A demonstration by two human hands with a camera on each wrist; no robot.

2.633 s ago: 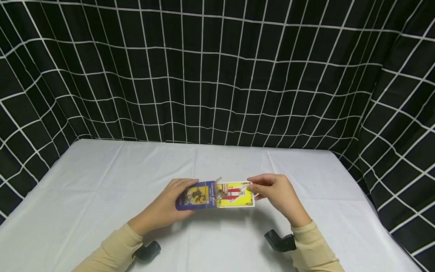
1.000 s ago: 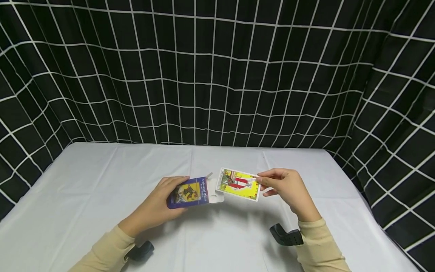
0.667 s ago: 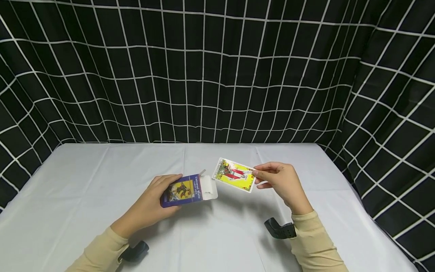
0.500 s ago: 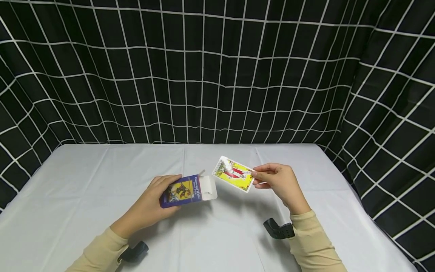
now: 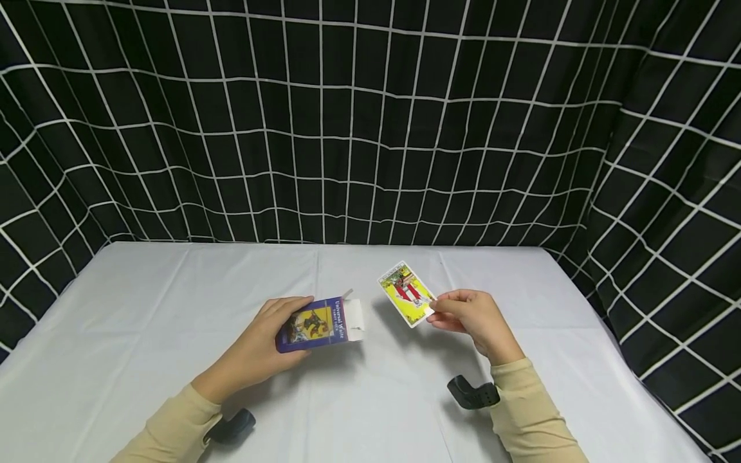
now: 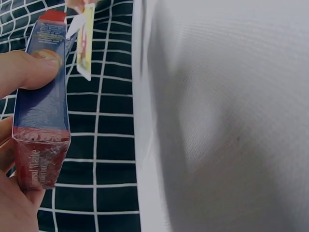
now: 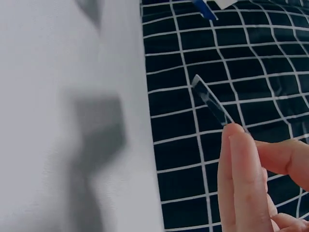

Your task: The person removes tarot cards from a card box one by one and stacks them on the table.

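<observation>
My left hand [image 5: 260, 344] grips a blue tarot card box [image 5: 312, 325], thumb along its near edge and fingers along the far one. The box's white flap [image 5: 354, 319] stands out at its right end. In the left wrist view the thumb presses the blue side of the box [image 6: 41, 108], whose red end faces the camera. My right hand [image 5: 471, 318] pinches a yellow tarot card [image 5: 407, 294] with a red-robed figure by its lower right corner. The card is tilted above the table, apart from the box. Seen from the right wrist, the card [image 7: 212, 102] is nearly edge-on between fingertips and thumb.
A white cloth covers the table [image 5: 376, 399]. Behind it and at the sides hangs a black curtain [image 5: 347, 128] with a white grid. Dark wrist-worn devices [image 5: 471, 392] sit under both forearms, above the cloth.
The yellow card has come out of the box opening and moved right, away from it. Most recently, the right hand has turned it more upright. The left hand has drifted left with the box.
</observation>
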